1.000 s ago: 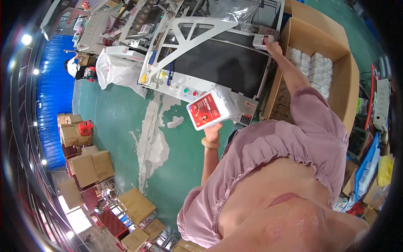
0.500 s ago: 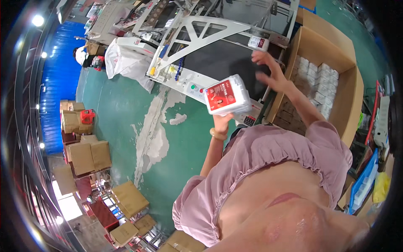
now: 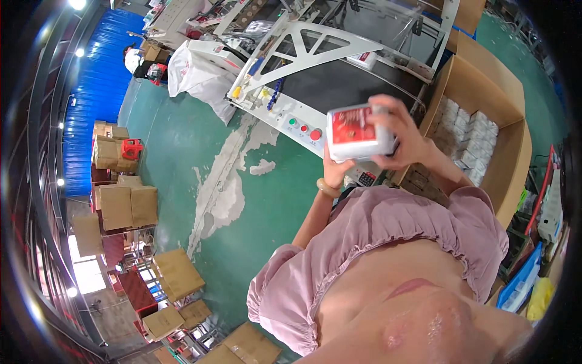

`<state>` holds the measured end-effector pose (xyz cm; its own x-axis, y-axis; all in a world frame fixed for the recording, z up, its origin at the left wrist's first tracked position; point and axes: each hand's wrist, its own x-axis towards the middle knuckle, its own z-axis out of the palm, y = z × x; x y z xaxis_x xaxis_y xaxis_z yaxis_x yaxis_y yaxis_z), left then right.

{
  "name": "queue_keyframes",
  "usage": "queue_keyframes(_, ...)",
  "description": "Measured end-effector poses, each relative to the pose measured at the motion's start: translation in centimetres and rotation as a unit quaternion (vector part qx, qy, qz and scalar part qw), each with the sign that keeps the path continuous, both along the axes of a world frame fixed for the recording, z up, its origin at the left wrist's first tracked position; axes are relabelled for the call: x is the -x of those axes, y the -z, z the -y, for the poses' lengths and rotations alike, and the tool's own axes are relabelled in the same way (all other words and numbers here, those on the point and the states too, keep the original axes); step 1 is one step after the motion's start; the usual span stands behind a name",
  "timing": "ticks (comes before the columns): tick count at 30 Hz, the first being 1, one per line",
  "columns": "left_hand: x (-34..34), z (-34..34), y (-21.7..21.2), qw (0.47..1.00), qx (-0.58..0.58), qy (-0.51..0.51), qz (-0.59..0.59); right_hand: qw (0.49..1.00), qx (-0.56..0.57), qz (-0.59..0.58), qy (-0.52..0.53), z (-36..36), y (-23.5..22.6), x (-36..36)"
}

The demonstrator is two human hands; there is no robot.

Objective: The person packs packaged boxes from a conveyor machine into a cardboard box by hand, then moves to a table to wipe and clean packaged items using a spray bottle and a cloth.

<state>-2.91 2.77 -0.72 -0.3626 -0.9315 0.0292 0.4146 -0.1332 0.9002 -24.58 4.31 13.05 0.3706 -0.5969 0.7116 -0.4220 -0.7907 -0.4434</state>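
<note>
In front of my chest, white plastic boxes with a red printed label (image 3: 354,130) are held up above the front edge of a machine; they look like a small stack, but I cannot tell how many. My left hand (image 3: 335,165) supports them from below, with a pale bangle on its wrist. Around their right end curl the fingers of my right hand (image 3: 400,130), slightly blurred. Beyond, another white box with a red label (image 3: 364,59) lies on the black conveyor belt (image 3: 315,79), partly behind the machine's slotted metal frame (image 3: 303,57).
Colored buttons (image 3: 304,128) line the machine's front panel. To the right stands a large open carton (image 3: 512,164) with rows of white-wrapped packs (image 3: 473,142). Brown cartons (image 3: 176,274) are stacked at left on the green floor (image 3: 273,206). A white sack (image 3: 197,76) leans beside the machine.
My right hand has come back from the belt to the held boxes and closed on their right end. The box on the belt has moved farther in, behind the metal frame. The view has shifted slightly.
</note>
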Motion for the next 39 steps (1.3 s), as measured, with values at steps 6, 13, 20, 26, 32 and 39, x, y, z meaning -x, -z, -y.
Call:
queue_keyframes(6, -1.7, -0.1, 0.5, 1.000, -0.017, -0.007, 0.014, 0.859, -0.162, 0.455, 0.169, 3.4, 1.2, 3.1)
queue_keyframes(13, -3.1, -0.6, 1.5, 0.998, -0.041, -0.043, 0.023, 0.738, -0.281, 0.546, 0.279, 8.6, 8.2, 13.8)
queue_keyframes(20, -2.8, -0.8, 1.3, 0.998, 0.005, -0.063, 0.026, 0.640, -0.383, 0.498, 0.442, 10.8, 19.7, 22.0)
queue_keyframes(26, -2.9, -0.9, 1.4, 0.997, -0.009, -0.073, 0.026, 0.609, -0.425, 0.451, 0.495, 10.4, 22.3, 20.8)
queue_keyframes(32, -3.7, -1.3, 1.8, 0.997, -0.032, -0.069, 0.017, 0.613, -0.422, 0.378, 0.550, 9.8, 22.2, 19.5)
queue_keyframes(39, -3.0, -1.3, 1.9, 0.996, 0.004, -0.075, 0.054, 0.616, -0.380, 0.274, 0.633, 9.9, 24.3, 21.1)
